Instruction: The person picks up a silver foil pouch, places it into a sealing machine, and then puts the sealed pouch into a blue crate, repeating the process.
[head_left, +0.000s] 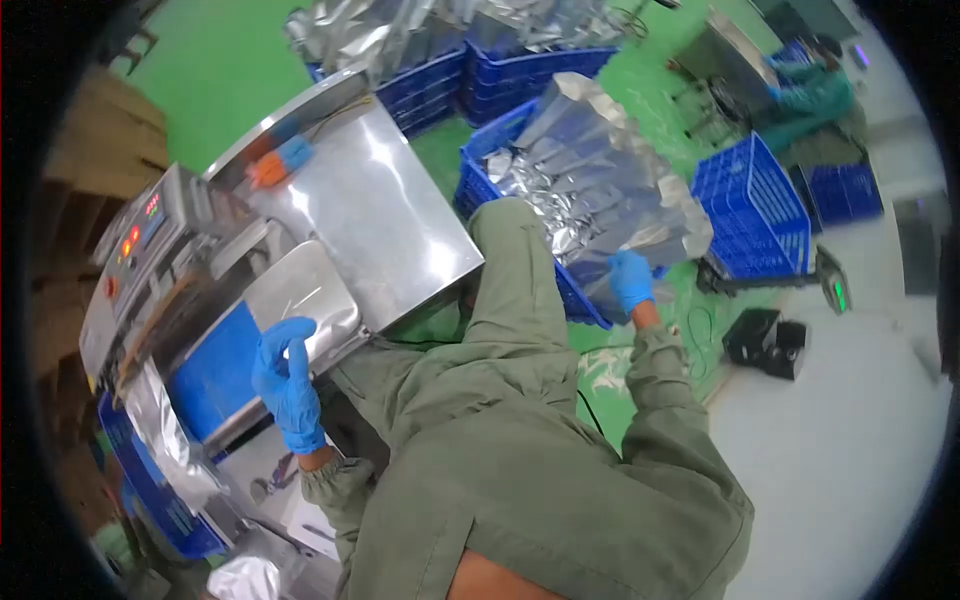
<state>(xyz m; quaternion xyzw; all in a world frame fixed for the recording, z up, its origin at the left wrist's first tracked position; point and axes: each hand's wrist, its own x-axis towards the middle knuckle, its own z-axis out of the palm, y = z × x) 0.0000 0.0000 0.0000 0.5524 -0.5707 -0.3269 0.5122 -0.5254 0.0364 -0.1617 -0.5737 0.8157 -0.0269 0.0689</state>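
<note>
Obs.: seated person in green coveralls, blue gloves on both hands. Right hand [630,282], at about 3 o'clock from the body, has its grip closed on the lower edge of a silver foil bag [610,190], which lies atop the others in the blue crate [478,180] beside the knee. Left hand [288,380], at about 9 o'clock, rests fingers spread on the sealing machine [250,260], holding nothing. Judgement: lift the bag by one corner, clear of its neighbours, and keep the mouth flat so it meets the machine's blue pad [215,375] unwrinkled.
</note>
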